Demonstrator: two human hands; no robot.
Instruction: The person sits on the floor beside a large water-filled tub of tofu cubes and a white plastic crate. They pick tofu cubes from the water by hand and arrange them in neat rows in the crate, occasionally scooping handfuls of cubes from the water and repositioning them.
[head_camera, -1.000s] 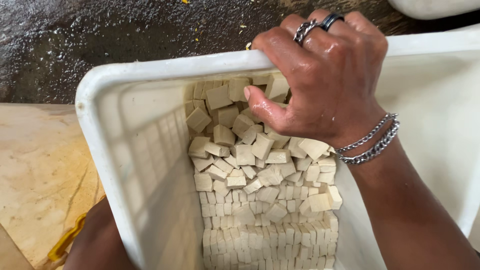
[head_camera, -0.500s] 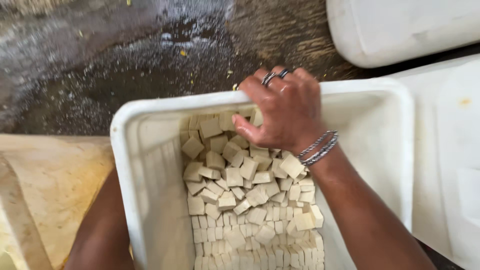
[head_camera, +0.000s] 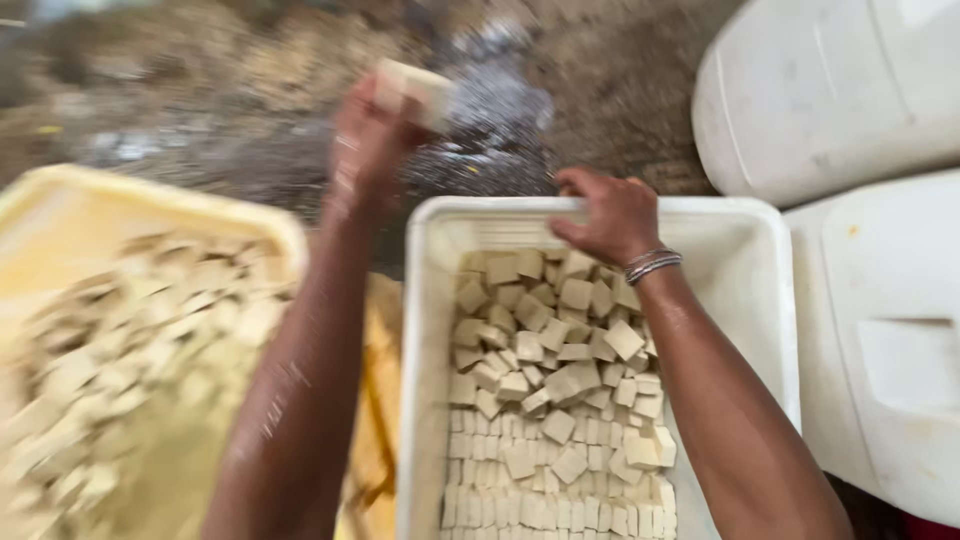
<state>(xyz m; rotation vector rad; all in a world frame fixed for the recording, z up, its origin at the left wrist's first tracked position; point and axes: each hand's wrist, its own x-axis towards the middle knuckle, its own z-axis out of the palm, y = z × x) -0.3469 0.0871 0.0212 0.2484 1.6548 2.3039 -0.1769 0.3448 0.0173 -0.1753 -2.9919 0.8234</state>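
1. My right hand (head_camera: 612, 212) is hooked over the far rim of the white rectangular plastic tub (head_camera: 760, 300), fingers curled down and pinching the edge, with a silver bracelet (head_camera: 652, 264) on that wrist.

2. That tub is packed with pale cream tofu cubes (head_camera: 560, 400). The ones at the near end sit in neat rows, the ones closer to my hand are a jumbled heap.

3. My left hand (head_camera: 370, 140) is raised over the gap between the two tubs, closed around a pale rectangular block (head_camera: 415, 92). It's really blurry, so I can't tell exactly how my fingers sit on it, only that the block pokes out to the right of my hand.

4. Left of the white tub, just beside it, is a yellow plastic tub (head_camera: 150, 210), also full of pale cubes (head_camera: 140, 340), all smeared by blur.

5. Between the two tubs I can see something yellow-orange, too blurred to say what it is.

6. Beyond both tubs is wet, dark, gritty ground (head_camera: 250, 80).

7. To the right there are big white plastic containers (head_camera: 830, 90), one rounded at the top and one flatter right next to the white tub.
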